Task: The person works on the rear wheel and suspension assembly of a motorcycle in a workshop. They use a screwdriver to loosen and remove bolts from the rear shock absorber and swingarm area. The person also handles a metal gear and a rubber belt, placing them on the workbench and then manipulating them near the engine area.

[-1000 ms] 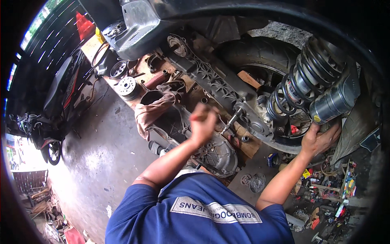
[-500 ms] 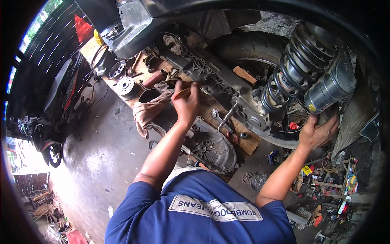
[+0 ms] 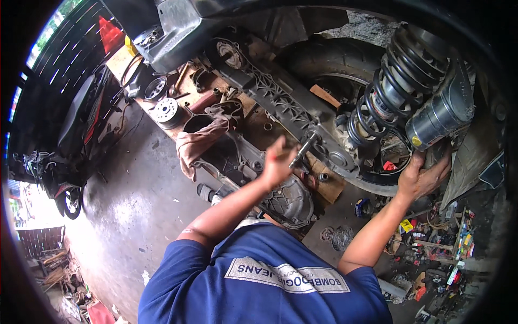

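Observation:
My left hand is over the inner side of a long grey engine case, beside a bare metal shaft. Its fingers are smeared by motion, with a small reddish patch among them; I cannot make out what it holds. My right hand is closed at the lower end of a dark grey cylinder with a yellow round sticker, its thumb against the edge. Left of that cylinder stands a black coil-spring shock absorber. A case cover lies below my left hand.
A pinkish rag hangs over parts at the board's edge. A round metal disc lies on the wooden board. Behind the case is a tyre. A motorcycle stands far left; loose tools and scraps litter the floor at right.
My left hand has moved right and nearer, from beside the rag to beside the shaft. A metal ring shows where it was. My right hand stays in place on the cylinder.

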### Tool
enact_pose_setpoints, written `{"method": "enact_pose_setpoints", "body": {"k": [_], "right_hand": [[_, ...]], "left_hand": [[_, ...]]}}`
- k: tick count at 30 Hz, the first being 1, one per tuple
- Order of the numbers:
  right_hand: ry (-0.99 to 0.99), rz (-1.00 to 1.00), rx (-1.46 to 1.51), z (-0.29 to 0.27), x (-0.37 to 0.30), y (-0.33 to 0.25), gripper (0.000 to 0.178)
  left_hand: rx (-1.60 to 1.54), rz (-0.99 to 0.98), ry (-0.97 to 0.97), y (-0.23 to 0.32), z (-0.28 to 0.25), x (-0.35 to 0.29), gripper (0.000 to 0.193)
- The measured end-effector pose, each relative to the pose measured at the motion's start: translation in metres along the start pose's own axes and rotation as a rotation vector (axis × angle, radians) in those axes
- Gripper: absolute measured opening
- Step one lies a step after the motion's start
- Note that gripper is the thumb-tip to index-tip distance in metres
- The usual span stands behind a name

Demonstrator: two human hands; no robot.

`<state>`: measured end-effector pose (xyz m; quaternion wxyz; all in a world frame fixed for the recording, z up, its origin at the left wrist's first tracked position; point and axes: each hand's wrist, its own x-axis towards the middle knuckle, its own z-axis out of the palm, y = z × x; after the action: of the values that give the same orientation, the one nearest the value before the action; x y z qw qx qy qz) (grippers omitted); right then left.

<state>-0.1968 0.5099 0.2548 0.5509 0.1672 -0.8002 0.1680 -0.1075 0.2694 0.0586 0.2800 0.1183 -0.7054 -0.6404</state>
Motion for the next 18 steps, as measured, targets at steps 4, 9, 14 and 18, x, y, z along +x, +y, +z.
{"method": "enact_pose_setpoints", "body": {"k": [4,9,14,18], "right_hand": [[0.001,0.002,-0.017,-0.001,0.000,0.000,0.091],[0.007,-0.021,0.003,0.001,0.002,0.000,0.092],[-0.002,-0.027,0.013,0.002,0.002,-0.001,0.092],[0.020,-0.023,0.046,0.001,0.000,-0.001,0.085]], "left_hand": [[-0.144,-0.165,-0.116,-0.017,-0.012,-0.007,0.013],[-0.090,-0.250,0.024,-0.003,-0.013,-0.009,0.011],[-0.260,-0.243,-0.326,0.011,0.018,-0.060,0.020],[-0.728,-0.389,-0.340,0.004,0.032,-0.061,0.016]]}}
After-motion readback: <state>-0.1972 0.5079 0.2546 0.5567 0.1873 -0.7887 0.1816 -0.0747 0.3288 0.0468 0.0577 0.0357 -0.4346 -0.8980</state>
